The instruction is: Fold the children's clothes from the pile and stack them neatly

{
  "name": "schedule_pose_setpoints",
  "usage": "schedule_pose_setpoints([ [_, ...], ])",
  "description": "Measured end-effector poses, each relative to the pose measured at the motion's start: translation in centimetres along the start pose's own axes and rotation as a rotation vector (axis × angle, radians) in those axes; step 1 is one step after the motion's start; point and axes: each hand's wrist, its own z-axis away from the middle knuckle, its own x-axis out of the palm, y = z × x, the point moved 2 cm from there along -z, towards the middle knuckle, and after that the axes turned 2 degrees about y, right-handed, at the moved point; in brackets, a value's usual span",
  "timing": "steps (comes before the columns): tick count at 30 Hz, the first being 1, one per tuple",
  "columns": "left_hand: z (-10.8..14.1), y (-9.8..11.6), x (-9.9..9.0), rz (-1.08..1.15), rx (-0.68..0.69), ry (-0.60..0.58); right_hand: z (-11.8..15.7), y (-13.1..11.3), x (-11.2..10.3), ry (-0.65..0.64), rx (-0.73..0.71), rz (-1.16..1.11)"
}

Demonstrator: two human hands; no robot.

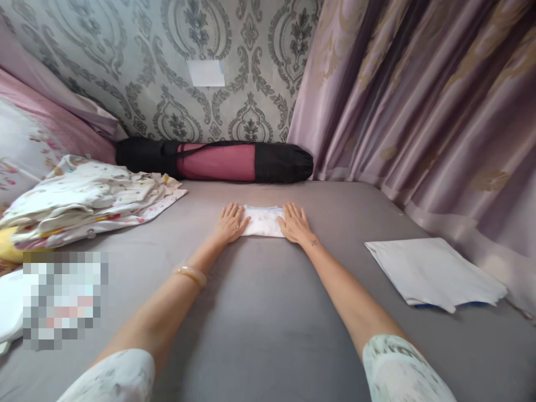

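Observation:
A small folded white cloth (263,222) with a faint print and a pale blue upper edge lies flat on the grey sheet (268,312). My left hand (233,222) rests on its left end, palm down with the fingers stretched forward. On the right end lies my right hand (295,223), also flat with its fingers apart. Both thumbs point inward over the cloth. The cloth's two ends are partly hidden under my hands.
Rumpled printed fabrics (92,192) are piled at the left. A black and pink roll bag (215,162) lies along the wall. Folded white fabric (435,271) sits at the right, near the purple curtain (377,95). A blurred-out item (65,301) is at lower left.

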Motion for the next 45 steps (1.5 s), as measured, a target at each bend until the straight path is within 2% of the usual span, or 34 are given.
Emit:
schedule_pose_setpoints([
  [4,0.0,-1.1,1.0,0.076,-0.049,-0.055,0.3,0.8,0.8,-0.051,0.028,-0.007],
  [11,-0.6,-1.8,2.3,0.150,-0.044,0.016,0.1,1.0,0.9,-0.109,0.044,-0.052],
  [14,-0.2,-1.8,2.0,0.202,-0.053,0.094,0.1,0.8,0.3,-0.131,0.050,-0.052],
  [17,0.3,-1.8,1.3,0.277,-0.064,0.229,0.2,-0.2,-0.5,-0.067,0.020,-0.048],
  [19,0.7,-1.8,0.9,0.301,-0.062,0.276,0.3,-1.0,-0.8,-0.030,-0.003,-0.058],
  [23,1.1,-1.5,0.5,0.284,-0.027,0.218,0.3,-2.3,-0.2,-0.045,-0.008,-0.065],
  [27,1.2,-1.4,0.5,0.301,-0.055,0.152,0.4,-2.4,0.7,-0.043,-0.004,-0.038],
  [33,1.0,-1.7,0.3,0.389,-0.109,0.167,0.2,-2.4,0.2,-0.074,0.006,-0.041],
  [38,0.8,-2.1,0.1,0.412,-0.114,0.209,-0.3,-5.0,-0.8,-0.010,-0.016,-0.097],
  [41,0.7,-2.3,0.3,0.415,-0.115,0.228,-0.4,-6.6,-0.4,-0.044,-0.044,-0.130],
  [45,0.6,-2.4,0.6,0.399,-0.119,0.219,-0.1,-7.1,0.5,-0.038,-0.042,-0.118],
])
